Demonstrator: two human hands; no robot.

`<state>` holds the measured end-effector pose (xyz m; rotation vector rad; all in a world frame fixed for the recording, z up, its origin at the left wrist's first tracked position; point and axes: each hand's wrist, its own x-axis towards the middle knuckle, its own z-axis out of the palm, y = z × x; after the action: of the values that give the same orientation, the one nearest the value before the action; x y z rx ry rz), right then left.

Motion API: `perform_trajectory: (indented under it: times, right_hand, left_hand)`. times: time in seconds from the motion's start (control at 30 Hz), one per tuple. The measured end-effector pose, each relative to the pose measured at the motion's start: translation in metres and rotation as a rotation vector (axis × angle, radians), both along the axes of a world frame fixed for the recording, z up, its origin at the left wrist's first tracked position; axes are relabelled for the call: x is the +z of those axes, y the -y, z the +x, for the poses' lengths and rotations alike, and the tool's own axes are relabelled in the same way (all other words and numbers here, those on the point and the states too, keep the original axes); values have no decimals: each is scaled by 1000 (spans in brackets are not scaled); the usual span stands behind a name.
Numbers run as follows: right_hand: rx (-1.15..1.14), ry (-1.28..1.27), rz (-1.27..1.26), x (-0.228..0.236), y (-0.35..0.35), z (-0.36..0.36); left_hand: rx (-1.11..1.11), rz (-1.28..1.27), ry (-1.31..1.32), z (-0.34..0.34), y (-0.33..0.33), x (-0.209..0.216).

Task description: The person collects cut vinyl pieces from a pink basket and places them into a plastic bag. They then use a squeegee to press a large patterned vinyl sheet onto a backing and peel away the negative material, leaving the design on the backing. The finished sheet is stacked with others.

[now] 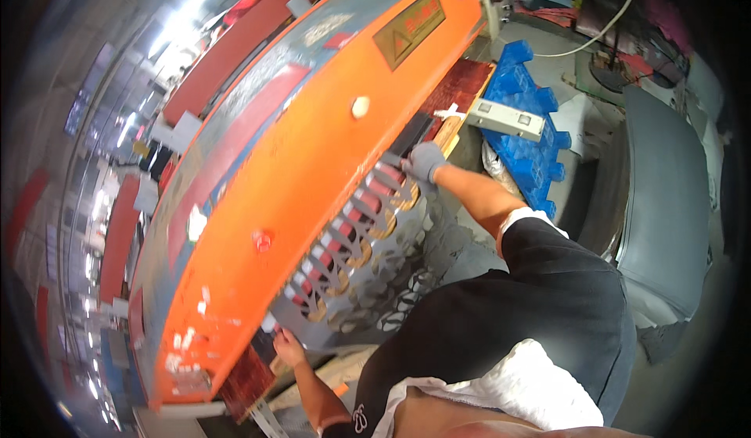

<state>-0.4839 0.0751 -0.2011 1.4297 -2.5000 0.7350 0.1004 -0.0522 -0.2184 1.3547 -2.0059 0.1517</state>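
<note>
A dark grey sheet with rows of cut-out holes [356,293] reaches from under the orange press head down in front of me. My right hand [426,162], in a grey glove, closes on the sheet's far right end, close to the press edge. At the near left end, my left hand [289,348] has its fingers closed at the sheet's corner; the fingertips are partly hidden. Between the hands, strips of the sheet lie over round yellowish and pink shapes along the opening. The orange press head [313,180] stands just beyond both hands.
A white two-button control box [507,119] juts out near my right forearm. Behind it stands a blue plastic pallet [524,137]. A tall stack of grey sheets [665,203] is at the right. Dark red boards [249,382] show under the press. More red machines line the left.
</note>
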Motion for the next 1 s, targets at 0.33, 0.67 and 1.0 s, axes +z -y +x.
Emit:
perform_trajectory:
  times: [0.33,0.67,1.0]
  right_hand:
    - [76,-98,-184,-43,-75,21]
    - [176,-115,-173,-30,-122,26]
    - [191,64,-77,-26,-120,14]
  left_hand:
    - [102,-101,27,19,-107,-20]
    - [169,42,-16,15,-173,3]
    - [-135,273,-176,-68,-73,61]
